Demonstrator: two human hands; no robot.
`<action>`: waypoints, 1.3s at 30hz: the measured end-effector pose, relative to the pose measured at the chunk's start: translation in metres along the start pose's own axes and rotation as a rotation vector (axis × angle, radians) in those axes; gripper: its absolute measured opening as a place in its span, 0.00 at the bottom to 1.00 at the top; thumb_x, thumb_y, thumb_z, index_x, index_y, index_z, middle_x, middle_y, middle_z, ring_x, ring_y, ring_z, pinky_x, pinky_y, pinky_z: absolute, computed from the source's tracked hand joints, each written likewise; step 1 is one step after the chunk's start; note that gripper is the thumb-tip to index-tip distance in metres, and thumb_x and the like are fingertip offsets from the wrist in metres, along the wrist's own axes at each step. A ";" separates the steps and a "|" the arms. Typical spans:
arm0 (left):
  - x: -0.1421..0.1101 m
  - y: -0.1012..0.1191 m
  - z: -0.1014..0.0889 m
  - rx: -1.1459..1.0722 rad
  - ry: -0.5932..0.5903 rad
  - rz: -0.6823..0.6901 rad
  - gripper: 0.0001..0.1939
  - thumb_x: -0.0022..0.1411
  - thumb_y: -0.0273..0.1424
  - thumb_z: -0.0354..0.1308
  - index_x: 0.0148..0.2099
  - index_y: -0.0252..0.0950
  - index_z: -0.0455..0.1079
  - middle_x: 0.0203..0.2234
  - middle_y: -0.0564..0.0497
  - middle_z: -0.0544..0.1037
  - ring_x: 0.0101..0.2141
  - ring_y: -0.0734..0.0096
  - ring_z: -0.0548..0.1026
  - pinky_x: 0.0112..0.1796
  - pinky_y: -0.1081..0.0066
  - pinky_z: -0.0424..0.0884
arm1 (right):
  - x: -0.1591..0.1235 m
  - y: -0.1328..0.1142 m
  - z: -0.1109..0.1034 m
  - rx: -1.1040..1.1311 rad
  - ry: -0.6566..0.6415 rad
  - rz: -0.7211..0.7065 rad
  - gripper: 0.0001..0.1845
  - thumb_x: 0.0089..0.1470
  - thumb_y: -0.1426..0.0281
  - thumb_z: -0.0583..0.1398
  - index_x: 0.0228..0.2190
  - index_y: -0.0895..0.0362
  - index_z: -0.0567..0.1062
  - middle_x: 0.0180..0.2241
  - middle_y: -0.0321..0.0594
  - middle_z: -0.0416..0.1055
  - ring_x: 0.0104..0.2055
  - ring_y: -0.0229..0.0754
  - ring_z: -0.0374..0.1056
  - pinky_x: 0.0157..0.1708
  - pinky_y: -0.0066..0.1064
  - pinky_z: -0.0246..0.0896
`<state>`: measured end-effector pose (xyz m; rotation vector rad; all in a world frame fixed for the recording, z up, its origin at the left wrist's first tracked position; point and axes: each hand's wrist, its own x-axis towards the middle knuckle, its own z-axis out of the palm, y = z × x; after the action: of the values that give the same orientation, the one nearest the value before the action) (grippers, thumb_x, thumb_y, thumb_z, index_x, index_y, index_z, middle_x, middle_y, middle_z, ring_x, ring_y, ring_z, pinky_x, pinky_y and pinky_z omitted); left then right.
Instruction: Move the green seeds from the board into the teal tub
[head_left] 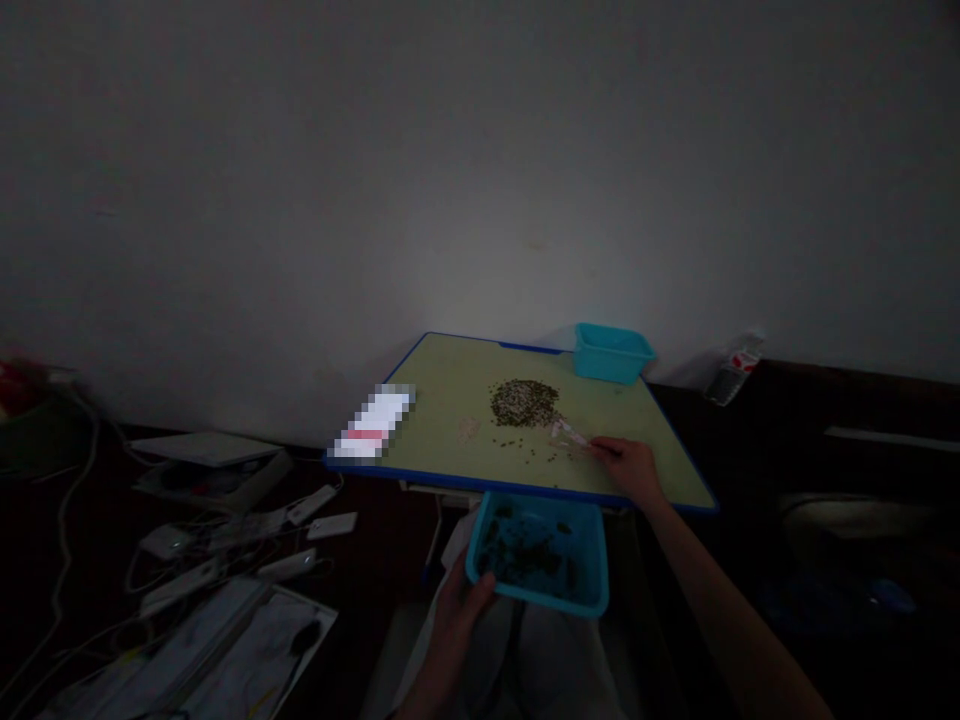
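My left hand [466,600] grips the left side of a turquoise plastic basket [604,560], held below the front edge of the small table. Dark green bits lie in the basket. Over the tabletop, my right hand [630,466] is closed on the end of a pale, thin tool [576,434], whose exact kind is too dim to make out. Its far end touches the lower right of a pile of small dark and pale grains [523,402]. Several dark grains lie scattered in front of that pile, and a small patch of pale grains [469,430] is to its left.
The yellowish, blue-rimmed table [442,365] stands against a grey wall. A second turquoise basket [611,360] is at its back right corner, and a lit phone [375,425] lies at the left. Cables and chargers [247,530] clutter the left; a plastic bottle [736,370] is on the right.
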<state>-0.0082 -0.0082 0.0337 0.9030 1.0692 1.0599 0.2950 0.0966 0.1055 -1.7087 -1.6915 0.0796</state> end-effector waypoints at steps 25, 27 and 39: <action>0.005 -0.016 0.000 -0.185 -0.026 -0.036 0.25 0.52 0.37 0.57 0.52 0.39 0.63 0.47 0.47 0.74 0.49 0.53 0.69 0.45 0.59 0.69 | -0.044 -0.041 -0.013 0.250 -0.217 0.015 0.12 0.46 0.62 0.59 0.32 0.53 0.78 0.30 0.38 0.76 0.31 0.43 0.71 0.33 0.32 0.64; 0.005 -0.017 0.001 -0.209 -0.025 -0.024 0.24 0.52 0.37 0.57 0.52 0.39 0.64 0.47 0.46 0.75 0.48 0.53 0.69 0.46 0.58 0.68 | -0.040 -0.038 -0.013 0.295 -0.202 0.048 0.13 0.45 0.62 0.59 0.32 0.53 0.78 0.31 0.38 0.76 0.32 0.44 0.71 0.34 0.32 0.65; 0.000 0.009 -0.010 -0.182 0.031 -0.130 0.24 0.47 0.38 0.61 0.47 0.35 0.69 0.44 0.43 0.76 0.49 0.52 0.69 0.48 0.58 0.66 | 0.008 -0.025 0.017 0.106 -0.040 0.096 0.12 0.45 0.62 0.59 0.32 0.52 0.78 0.31 0.37 0.76 0.32 0.43 0.71 0.34 0.31 0.65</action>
<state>-0.0196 -0.0055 0.0402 0.6645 1.0242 1.0468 0.2661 0.1082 0.1094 -1.7181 -1.6039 0.2452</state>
